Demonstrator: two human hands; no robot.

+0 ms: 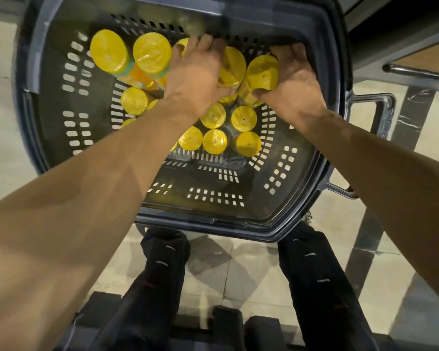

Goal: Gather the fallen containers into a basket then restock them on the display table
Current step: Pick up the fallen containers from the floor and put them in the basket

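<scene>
Yellow-capped containers (214, 119) in grey basket (200, 219), left hand (195, 74) and right hand (293, 77) each clasping one, table (421, 59) beside.

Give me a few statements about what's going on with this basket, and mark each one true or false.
1. Both the left hand and the right hand reach into the basket. True.
2. The containers in the basket have red tops. False: their tops are yellow.
3. The right hand grips a held container. True.
4. The basket is a pale wicker one. False: it is dark plastic with slotted walls.
5. The basket holds just one container. False: many stand or lie in it, grouped toward the far side.
</scene>
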